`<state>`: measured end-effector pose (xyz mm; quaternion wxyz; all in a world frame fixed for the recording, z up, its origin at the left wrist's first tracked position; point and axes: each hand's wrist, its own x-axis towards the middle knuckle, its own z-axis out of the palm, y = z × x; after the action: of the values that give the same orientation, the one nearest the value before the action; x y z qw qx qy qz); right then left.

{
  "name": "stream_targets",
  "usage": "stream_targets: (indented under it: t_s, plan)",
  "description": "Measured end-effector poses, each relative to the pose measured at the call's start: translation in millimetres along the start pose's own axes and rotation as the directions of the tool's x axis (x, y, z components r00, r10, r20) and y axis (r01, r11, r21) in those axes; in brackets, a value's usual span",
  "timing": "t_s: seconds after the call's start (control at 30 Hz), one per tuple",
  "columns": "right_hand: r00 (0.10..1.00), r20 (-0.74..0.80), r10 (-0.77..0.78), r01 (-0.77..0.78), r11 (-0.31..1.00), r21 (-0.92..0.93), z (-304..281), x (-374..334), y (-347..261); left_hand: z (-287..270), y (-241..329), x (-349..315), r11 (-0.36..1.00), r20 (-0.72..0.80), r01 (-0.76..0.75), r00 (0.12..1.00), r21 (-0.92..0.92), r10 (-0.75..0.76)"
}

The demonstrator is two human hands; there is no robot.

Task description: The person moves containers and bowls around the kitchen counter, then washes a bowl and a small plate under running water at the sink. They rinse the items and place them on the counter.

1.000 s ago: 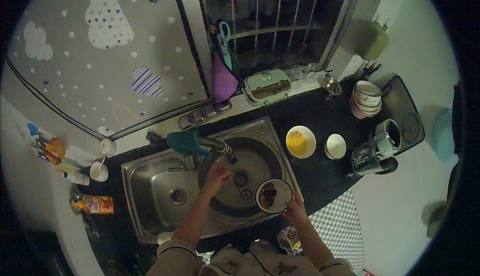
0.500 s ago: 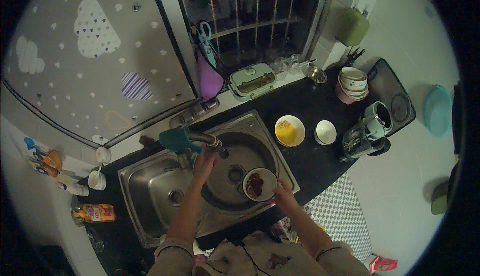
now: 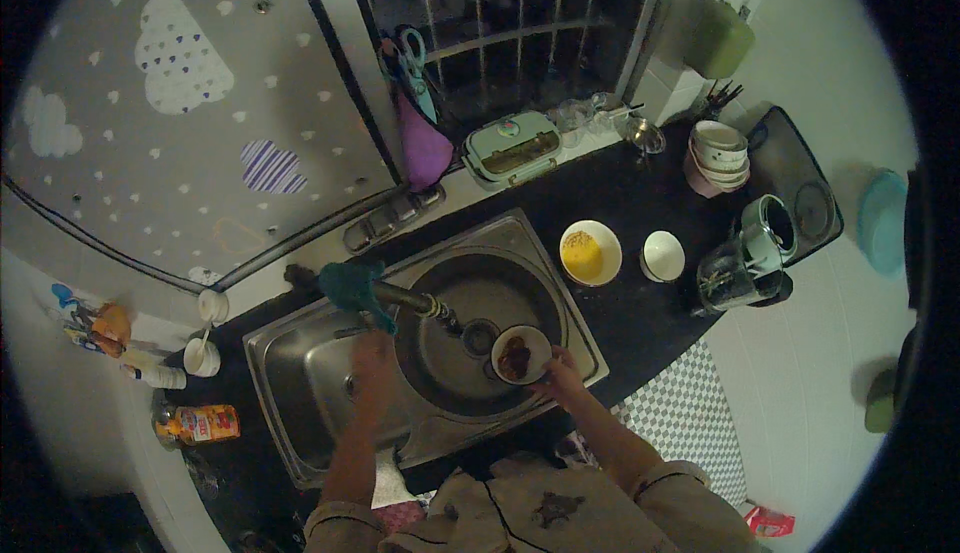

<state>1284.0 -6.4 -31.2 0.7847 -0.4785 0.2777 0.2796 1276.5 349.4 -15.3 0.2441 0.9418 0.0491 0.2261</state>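
Over the right side of the round sink basin point(image 3: 540, 278), my right hand point(image 3: 563, 378) grips a white bowl point(image 3: 540, 350) by its rim. Dark red and brown pieces point(image 3: 515, 357) lie inside the bowl, too small to name. My left hand point(image 3: 374, 358) is above the divide between the two basins, just below the teal cloth point(image 3: 352, 287) draped over the faucet point(image 3: 412, 299). Motion smears its fingers, and I see no object in it. The faucet's spout points toward the round basin, close to the bowl's left.
Right of the sink stand a bowl with yellow grains point(image 3: 590, 253) and a small white bowl point(image 3: 663, 256). Farther right are a blender jug point(image 3: 735, 278), stacked bowls point(image 3: 718, 158) and a dark rack point(image 3: 815, 203). A lunch box point(image 3: 513, 149) sits by the window; an orange-labelled bottle point(image 3: 208, 423) stands left.
My left hand has left the faucet spout and moved down and left. The bowl in my right hand has shifted slightly and appears more tilted. The view has shifted a little.
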Motion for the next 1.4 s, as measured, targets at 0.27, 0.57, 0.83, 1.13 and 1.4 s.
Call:
stream_targets:
  t_s: [0.27,0.57,0.83,1.13,1.4]
  plan:
    - [0.998,0.058,0.0,-0.004,0.998,0.067,22,68,31,-36,-18,27,0.95,0.125,0.12,0.979,0.288,-0.161]
    - [0.998,0.044,-0.035,0.043,0.978,-0.206,60,83,28,-42,90,6,0.985,0.57,0.171,0.81,-0.004,-0.138]
    - [0.853,0.315,-0.416,0.473,0.872,-0.129,62,75,26,91,246,86,0.892,0.499,0.068,0.847,-0.447,0.185]
    - [0.938,0.268,-0.22,0.232,0.973,-0.011,66,67,6,146,273,119,0.854,0.429,-0.019,0.859,-0.519,0.28]
    - [0.968,0.252,-0.023,0.046,0.995,-0.087,54,111,33,92,84,-16,0.93,0.605,0.323,0.78,-0.173,-0.158]
